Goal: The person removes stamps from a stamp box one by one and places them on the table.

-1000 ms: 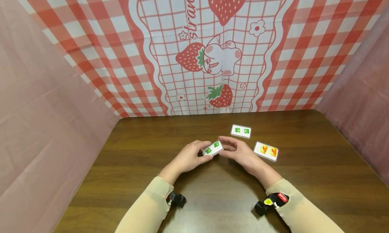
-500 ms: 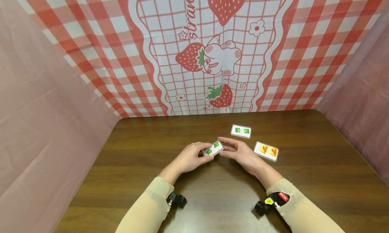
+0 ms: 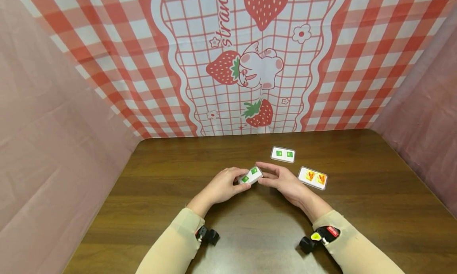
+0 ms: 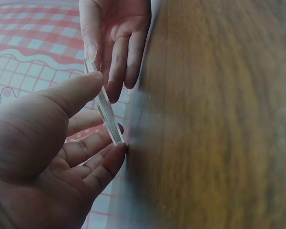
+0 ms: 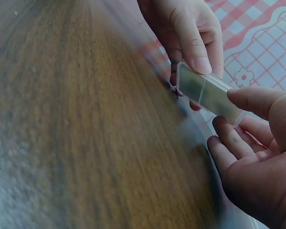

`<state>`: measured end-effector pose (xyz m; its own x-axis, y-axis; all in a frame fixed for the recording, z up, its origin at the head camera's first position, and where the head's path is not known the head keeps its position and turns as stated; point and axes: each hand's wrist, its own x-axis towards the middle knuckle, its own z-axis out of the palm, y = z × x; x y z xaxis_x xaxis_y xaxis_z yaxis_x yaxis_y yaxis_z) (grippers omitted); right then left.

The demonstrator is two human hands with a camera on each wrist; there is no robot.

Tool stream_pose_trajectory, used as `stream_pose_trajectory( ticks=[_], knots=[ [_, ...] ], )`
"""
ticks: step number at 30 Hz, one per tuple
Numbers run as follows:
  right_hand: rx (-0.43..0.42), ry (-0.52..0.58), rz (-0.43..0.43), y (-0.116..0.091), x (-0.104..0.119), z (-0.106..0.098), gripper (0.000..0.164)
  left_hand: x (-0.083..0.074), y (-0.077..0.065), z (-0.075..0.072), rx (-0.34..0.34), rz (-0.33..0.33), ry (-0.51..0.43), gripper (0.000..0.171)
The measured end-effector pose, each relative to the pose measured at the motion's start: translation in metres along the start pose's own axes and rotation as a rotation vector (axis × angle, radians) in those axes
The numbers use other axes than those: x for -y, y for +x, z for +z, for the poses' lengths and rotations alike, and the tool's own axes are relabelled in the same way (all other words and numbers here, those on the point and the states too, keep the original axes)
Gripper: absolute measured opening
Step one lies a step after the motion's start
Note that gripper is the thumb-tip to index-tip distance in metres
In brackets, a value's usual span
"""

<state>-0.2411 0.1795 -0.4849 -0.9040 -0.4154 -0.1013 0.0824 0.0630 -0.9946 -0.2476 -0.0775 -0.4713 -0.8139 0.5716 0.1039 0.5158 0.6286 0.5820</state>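
Above the middle of the table, a clear-edged picture tile (image 3: 250, 175) with two green squares on its white face is held between both hands. The left hand (image 3: 223, 184) pinches its left end, thumb on the near edge and fingers on the far edge. At the other end, the right hand (image 3: 283, 182) holds it between thumb and fingers. The left wrist view shows the tile (image 4: 107, 113) edge-on. Its greyish underside, split by a line across the middle, faces the right wrist view, where the left thumb (image 5: 200, 62) presses one edge.
Another tile with two green squares (image 3: 283, 154) lies behind the right hand. To the right lies a tile with two orange pictures (image 3: 312, 178). A checked strawberry cloth (image 3: 232, 119) hangs behind the brown wooden table (image 3: 171, 155), with pink cloth (image 3: 64, 147) at the sides.
Over the last second the held picture tile has tilted slightly, and more of its near edge shows. Both hands have stayed nearly in place. The other tiles have not moved.
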Motion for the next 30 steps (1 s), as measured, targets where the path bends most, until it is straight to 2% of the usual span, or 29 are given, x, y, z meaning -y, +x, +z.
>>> stream_pose_trajectory(
  ticks=[30],
  knots=[
    [0.014,0.004,0.0,0.0004,-0.0033,-0.0008,0.07,-0.0015,-0.0016,-0.0024,0.026,0.013,0.011,0.046]
  ],
)
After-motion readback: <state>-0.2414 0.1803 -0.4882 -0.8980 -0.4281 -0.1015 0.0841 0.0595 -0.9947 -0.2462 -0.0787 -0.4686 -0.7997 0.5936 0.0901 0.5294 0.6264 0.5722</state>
